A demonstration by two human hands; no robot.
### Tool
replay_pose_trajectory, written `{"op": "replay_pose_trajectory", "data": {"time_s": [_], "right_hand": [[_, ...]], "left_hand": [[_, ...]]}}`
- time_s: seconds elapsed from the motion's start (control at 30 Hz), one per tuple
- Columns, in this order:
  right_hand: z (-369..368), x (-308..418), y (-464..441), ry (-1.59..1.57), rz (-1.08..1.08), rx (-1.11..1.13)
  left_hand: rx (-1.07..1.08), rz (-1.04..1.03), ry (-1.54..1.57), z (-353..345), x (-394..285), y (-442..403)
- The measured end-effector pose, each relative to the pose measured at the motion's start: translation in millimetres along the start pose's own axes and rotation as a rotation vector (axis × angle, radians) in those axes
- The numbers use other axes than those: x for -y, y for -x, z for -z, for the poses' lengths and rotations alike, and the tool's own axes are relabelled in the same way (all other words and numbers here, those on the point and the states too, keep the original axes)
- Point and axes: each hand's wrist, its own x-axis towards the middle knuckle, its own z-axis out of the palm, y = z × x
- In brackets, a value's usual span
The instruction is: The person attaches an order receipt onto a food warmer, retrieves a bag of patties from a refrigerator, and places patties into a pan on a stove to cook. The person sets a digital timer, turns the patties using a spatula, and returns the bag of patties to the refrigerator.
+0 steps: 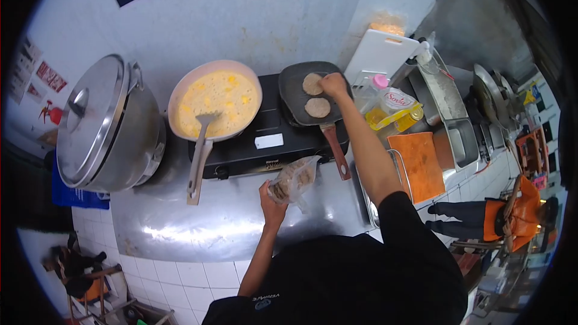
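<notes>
Being gripped by the left hand [273,205], a clear plastic patty bag [300,179] is best steadied above the silver metal tabletop [180,229]. Beyond, in the square black pan [293,87], two round greyish patties [317,108] are best kept apart; one is met by the right hand [335,86], grip unclear.

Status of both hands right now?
Left hand: closed, holding the plastic bag.
Right hand: at the upper patty in the square pan; whether gripping it, cannot be told.
</notes>
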Motion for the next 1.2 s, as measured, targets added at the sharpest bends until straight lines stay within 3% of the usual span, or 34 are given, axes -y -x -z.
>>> {"op": "replay_pose_trajectory", "data": {"time_s": [0.13,0.17,0.2,0.23,0.3,0.37,0.5,0.67,0.73,0.9,1.07,1.1,1.13,1.2], "right_hand": [[-3.9,-0.7,-0.1,0.084,-0.158,0.048],[-0.3,10.3,17.8,0.13,-0.154,-0.062],[3.5,13.6,26.4,0.158,-0.055,-0.079],[0.8,7.6,39.6,-0.043,0.066,-0.271],[19.3,9.1,83.8,-0.138,0.225,-0.331],[48.8,14.2,139.4,-0.276,0.238,-0.299],[75.0,-22.2,229.4,-0.452,0.131,-0.311],[69.0,-85.3,308.2,-0.169,-0.052,-0.19],[62.7,-90.2,317.2,-0.24,-0.142,-0.159],[36.8,-76.9,263.7,-0.191,0.059,-0.239],[24.0,-63.3,247.0,-0.206,-0.143,0.133],[42.8,-46.8,257.4,-0.327,-0.241,0.262],[32.4,-50.6,258.7,-0.337,-0.248,0.263],[14.0,-52.3,266.7,-0.171,-0.034,-0.137]], "left_hand": [[-0.012,0.027,-0.026,-0.2,-7.2,-0.5],[-0.012,0.029,-0.04,-1.0,-3.5,-0.2],[-0.012,0.027,-0.05,-2.3,1.5,-0.4],[-0.004,0.028,-0.063,-2.8,1.8,-1.3],[-0.012,0.05,-0.065,-2.6,-5.0,-2.5],[0.011,0.097,-0.01,-4.0,6.5,-1.3],[0.089,0.112,0.047,2.1,1.5,-9.7],[0.112,-0.095,-0.054,12.6,16.9,-33.1],[0.199,-0.029,-0.041,18.8,11.1,-39.5],[0.242,-0.044,-0.106,27.1,-16.6,-47.6],[0.291,-0.098,-0.136,32.3,-22.2,-47.8],[0.302,-0.118,-0.159,33.5,-14.9,-50.8],[0.311,-0.141,-0.182,33.1,-7.6,-55.1],[0.291,-0.18,-0.187,35.5,-8.3,-60.3]]}}
